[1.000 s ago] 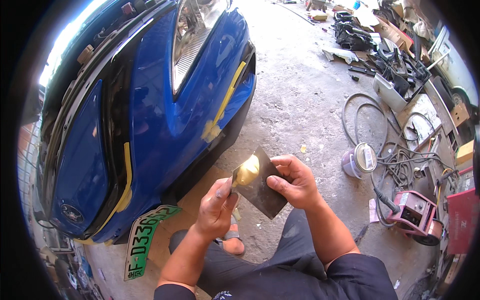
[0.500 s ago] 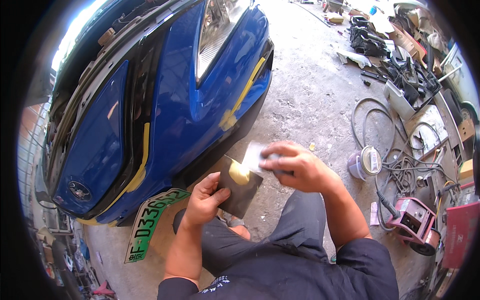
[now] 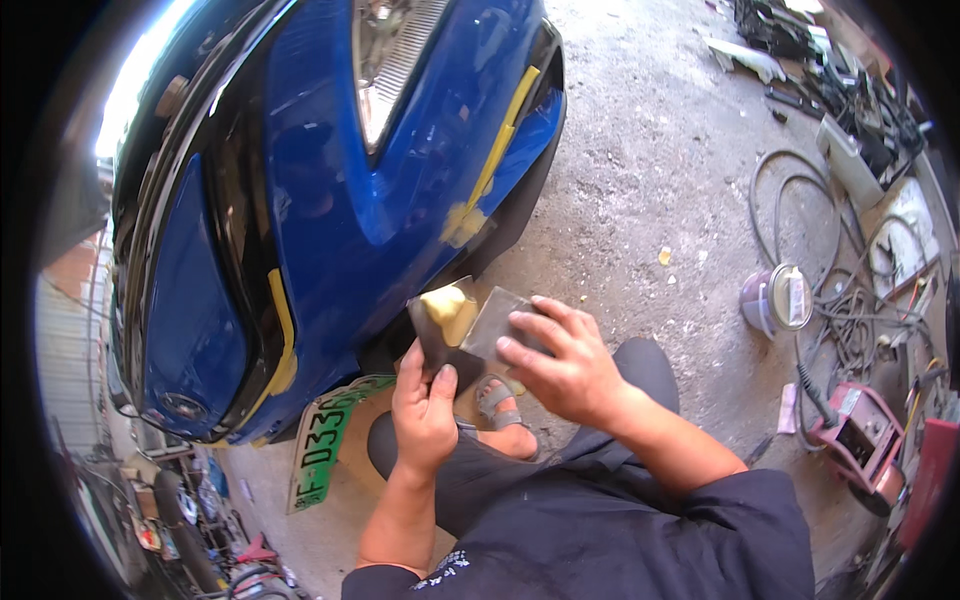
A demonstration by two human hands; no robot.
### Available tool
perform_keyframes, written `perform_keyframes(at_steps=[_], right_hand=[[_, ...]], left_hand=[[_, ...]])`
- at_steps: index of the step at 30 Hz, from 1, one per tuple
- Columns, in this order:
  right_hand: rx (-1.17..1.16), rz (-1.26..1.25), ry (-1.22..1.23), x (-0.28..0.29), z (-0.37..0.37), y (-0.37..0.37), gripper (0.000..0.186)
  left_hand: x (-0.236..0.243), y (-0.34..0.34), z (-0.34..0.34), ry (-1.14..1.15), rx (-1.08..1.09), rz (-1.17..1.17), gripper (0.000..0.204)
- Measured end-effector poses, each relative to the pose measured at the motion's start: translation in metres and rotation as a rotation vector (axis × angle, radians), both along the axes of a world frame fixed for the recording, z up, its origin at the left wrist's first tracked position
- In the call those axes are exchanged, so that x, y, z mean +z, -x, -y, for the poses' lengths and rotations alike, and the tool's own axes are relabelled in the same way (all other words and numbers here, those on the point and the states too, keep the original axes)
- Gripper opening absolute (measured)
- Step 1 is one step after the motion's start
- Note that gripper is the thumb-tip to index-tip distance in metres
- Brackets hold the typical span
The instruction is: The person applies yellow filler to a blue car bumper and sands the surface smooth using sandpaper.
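Observation:
My left hand (image 3: 425, 420) grips a dark flat plate (image 3: 447, 362), thumb on top. A lump of yellow filler putty (image 3: 450, 310) sits on the plate's upper part. In my right hand (image 3: 570, 368) is a thin grey putty spreader (image 3: 488, 328), its fingers laid over the far side. The spreader's left edge meets the putty and overlaps the plate. Beyond my hands stands a blue car front bumper (image 3: 330, 230). Yellow putty strips run along its right edge (image 3: 500, 145) and beside its black trim (image 3: 284, 335).
A green-and-white licence plate (image 3: 318, 455) lies below the bumper. To the right are a can (image 3: 762, 300), coiled hose (image 3: 757, 205) and a red machine (image 3: 858, 425) on the concrete floor (image 3: 640, 190). Car parts are heaped at the far right, and clutter lies at lower left.
The spreader, blurred and lifted at the plate's right before, now lies against the putty with my right fingers spread over it. The putty looks more heaped. The view has shifted.

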State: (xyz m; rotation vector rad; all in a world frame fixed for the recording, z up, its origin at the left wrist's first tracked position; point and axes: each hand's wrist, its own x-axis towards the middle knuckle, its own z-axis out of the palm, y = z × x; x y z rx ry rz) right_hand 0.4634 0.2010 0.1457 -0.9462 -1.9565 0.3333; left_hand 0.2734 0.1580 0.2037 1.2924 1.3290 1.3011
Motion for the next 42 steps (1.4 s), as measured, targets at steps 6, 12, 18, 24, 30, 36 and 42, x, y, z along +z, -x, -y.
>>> perform_keyframes(at_steps=[6, 12, 18, 24, 30, 36, 42], right_hand=[[-0.163, -0.258, 0.236, -0.069, -0.047, -0.001, 0.032], [-0.139, -0.404, 0.233, -0.082, -0.074, 0.044, 0.046], [-0.035, -0.668, 0.491, -0.057, -0.075, 0.077, 0.051], [0.251, -1.153, 1.177, -0.029, -0.086, 0.074, 0.059], [0.447, -1.408, 1.547, -0.011, -0.096, 0.059, 0.069], [0.444, -1.424, 1.498, -0.007, -0.099, 0.063, 0.071], [0.361, -1.361, 1.404, -0.003, -0.101, 0.08, 0.076]], left_hand=[[-0.023, 0.022, 0.003, -0.05, 0.099, -0.003, 0.042], [-0.039, 0.024, 0.041, 0.307, 0.235, 0.327, 0.046], [-0.039, 0.028, 0.049, 0.347, 0.304, 0.364, 0.051], [-0.031, 0.03, 0.043, 0.281, 0.311, 0.375, 0.052], [-0.027, 0.032, 0.042, 0.241, 0.271, 0.406, 0.052], [-0.021, 0.029, 0.04, 0.204, 0.253, 0.376, 0.053], [-0.014, 0.028, 0.04, 0.18, 0.275, 0.379, 0.053]])
